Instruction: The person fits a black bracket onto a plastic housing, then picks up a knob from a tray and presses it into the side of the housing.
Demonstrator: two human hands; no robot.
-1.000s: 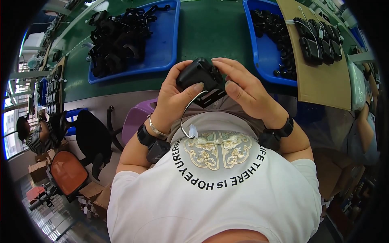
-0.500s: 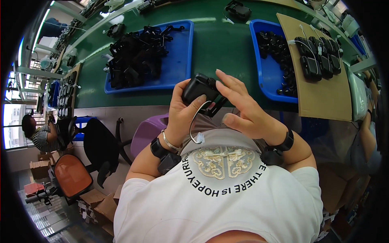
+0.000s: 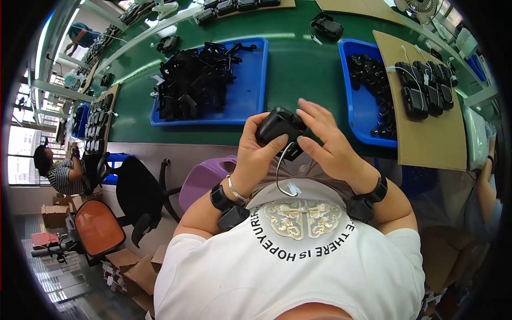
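Observation:
My left hand [image 3: 260,145] is closed around a black plastic device [image 3: 279,127], its thumb lying across the near face. A thin white cable [image 3: 278,170] loops down from the device to a plug in clear wrap over my lap. Below the device's right side, a black bracket-like part [image 3: 294,151] sticks out, partly hidden by my hands. My right hand [image 3: 332,146] is at the device's right edge, thumb against the near side and fingertips at the upper corner; its other fingers stretch upward.
Black bracket-like parts fill much of a blue tray [image 3: 250,90] on the green table [image 3: 298,69]. Another blue tray [image 3: 362,125] holds small black parts. Cabled black devices [image 3: 421,93] lie on a cardboard sheet [image 3: 429,144]. A purple stool [image 3: 205,178] and another person [image 3: 66,173] are at left.
My right hand has closed in from beside the device, bringing its thumb and fingertips to the right edge. The device now looks turned slightly. The whole view has shifted a little.

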